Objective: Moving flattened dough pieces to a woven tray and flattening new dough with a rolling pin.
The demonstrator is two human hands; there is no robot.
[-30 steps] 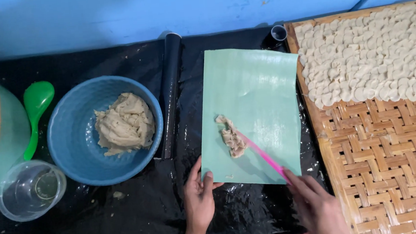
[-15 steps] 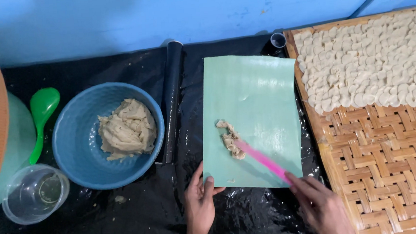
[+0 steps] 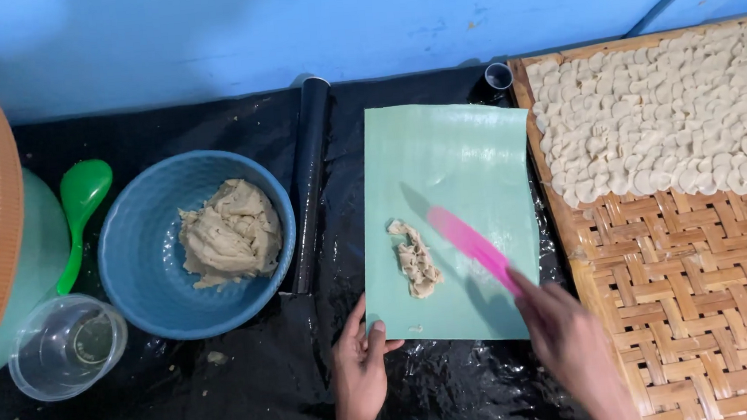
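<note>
The soft, sticky-looking dough strip (image 3: 416, 260) (likely tearing if pinched) lies mid-sheet, best lifted underneath by the pink spatula (image 3: 472, 247) gripped in the right hand (image 3: 571, 345), while the left hand (image 3: 361, 371) presses flat, fingers together, on the green sheet (image 3: 467, 158) at its near-left corner.

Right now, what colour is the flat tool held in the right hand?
Pink. The flat tool in the right hand shows best in the head view.

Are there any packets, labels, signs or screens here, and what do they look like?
None in view: only unmarked containers and tools.
Blue bowl: left of centre, round, holds beige dough.
Clear plastic cup: lower left, round, unlabelled.
Green sheet: centre, rectangular, plain.
</note>
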